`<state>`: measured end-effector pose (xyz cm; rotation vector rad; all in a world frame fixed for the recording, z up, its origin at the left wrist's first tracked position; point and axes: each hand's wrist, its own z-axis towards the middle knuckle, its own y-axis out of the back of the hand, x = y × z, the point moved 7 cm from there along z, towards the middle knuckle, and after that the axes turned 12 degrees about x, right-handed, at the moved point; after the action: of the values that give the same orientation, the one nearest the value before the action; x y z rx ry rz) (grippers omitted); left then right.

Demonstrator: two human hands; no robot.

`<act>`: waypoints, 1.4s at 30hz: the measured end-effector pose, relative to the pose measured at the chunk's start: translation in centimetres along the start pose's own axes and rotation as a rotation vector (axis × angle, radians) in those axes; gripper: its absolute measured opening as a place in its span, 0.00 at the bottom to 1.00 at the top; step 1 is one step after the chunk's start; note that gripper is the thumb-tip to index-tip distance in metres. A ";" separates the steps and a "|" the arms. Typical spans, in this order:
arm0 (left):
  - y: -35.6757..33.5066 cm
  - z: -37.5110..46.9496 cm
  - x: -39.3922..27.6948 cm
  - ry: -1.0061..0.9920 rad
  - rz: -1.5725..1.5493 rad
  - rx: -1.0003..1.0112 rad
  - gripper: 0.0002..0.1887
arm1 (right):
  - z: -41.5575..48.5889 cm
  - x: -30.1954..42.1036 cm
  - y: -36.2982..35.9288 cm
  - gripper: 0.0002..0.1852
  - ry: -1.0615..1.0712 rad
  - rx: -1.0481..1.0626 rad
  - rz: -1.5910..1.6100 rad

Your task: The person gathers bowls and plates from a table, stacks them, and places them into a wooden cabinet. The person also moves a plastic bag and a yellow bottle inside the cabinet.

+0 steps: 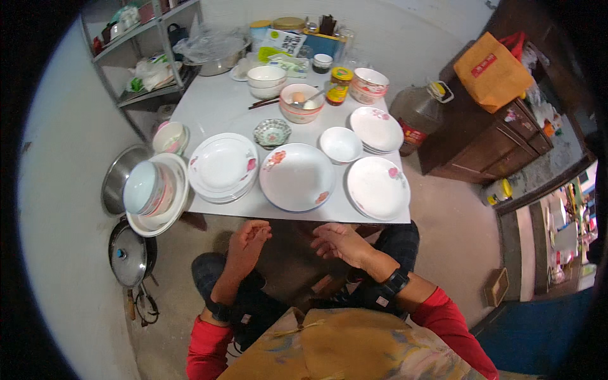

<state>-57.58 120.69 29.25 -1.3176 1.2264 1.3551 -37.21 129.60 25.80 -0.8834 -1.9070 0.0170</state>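
Observation:
Both hands hover over my lap, just off the near edge of the white table (304, 217). My left hand (248, 242) has its fingers loosely curled, and nothing shows in it. Nothing is in my right hand (343, 243) either; its fingers are slightly bent and apart. Nearest to them on the table is a large shallow dish (297, 178) with orange flowers. A stack of floral plates (221, 166) stands to its left. To its right lies a rose-patterned plate (375, 187), with a small white bowl (340, 145) behind.
Stacked bowls in a basin (180, 209) overhang the table's left edge. Farther back are a bowl holding eggs (289, 114), dark chopsticks (264, 102), a sauce jar (339, 85) and more plates (375, 128). A lidded pan (128, 256) stands left, a large plastic jug (413, 111) right.

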 end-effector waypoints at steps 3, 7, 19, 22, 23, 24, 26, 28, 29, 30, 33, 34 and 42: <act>-2.8 1.5 2.6 0.155 -0.327 0.035 0.17 | -1.5 0.2 2.4 0.12 0.042 -0.065 0.186; -4.2 3.5 4.1 0.276 -0.600 -0.015 0.19 | -1.6 0.7 3.1 0.12 0.089 -0.047 0.256; -4.4 6.6 5.4 0.333 -0.666 -0.103 0.20 | 1.5 3.2 2.8 0.12 0.200 -0.113 0.274; -4.2 7.0 5.5 0.334 -0.616 -0.108 0.19 | 2.3 3.8 2.6 0.11 0.200 -0.092 0.217; -4.1 7.1 5.5 0.333 -0.604 -0.107 0.19 | 2.5 3.8 2.7 0.11 0.208 -0.099 0.222; -4.1 7.2 5.5 0.331 -0.616 -0.096 0.18 | 2.7 3.9 2.7 0.10 0.214 -0.104 0.226; -4.2 7.2 5.5 0.320 -0.642 -0.079 0.18 | 3.0 3.8 2.9 0.10 0.221 -0.124 0.228; -4.2 7.0 5.5 0.334 -0.630 -0.080 0.18 | 3.2 3.8 3.1 0.10 0.220 -0.145 0.230; -4.3 6.8 5.5 0.336 -0.623 -0.080 0.18 | 3.2 3.7 3.2 0.11 0.215 -0.169 0.219; -4.4 6.7 5.4 0.338 -0.624 -0.077 0.19 | 3.2 3.7 3.3 0.13 0.208 -0.189 0.206; -4.8 6.1 5.1 0.354 -0.634 -0.056 0.20 | 2.9 3.7 3.5 0.17 0.194 -0.242 0.162; -4.9 6.0 4.9 0.360 -0.641 -0.047 0.20 | 2.7 3.7 3.4 0.18 0.191 -0.255 0.147; -4.9 4.9 4.5 0.314 -0.696 -0.064 0.19 | 3.0 3.5 2.8 0.17 0.168 -0.215 0.135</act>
<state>-53.85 126.01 24.20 -1.8291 0.7899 0.7093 -38.84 134.72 26.01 -1.1212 -1.7115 -0.1785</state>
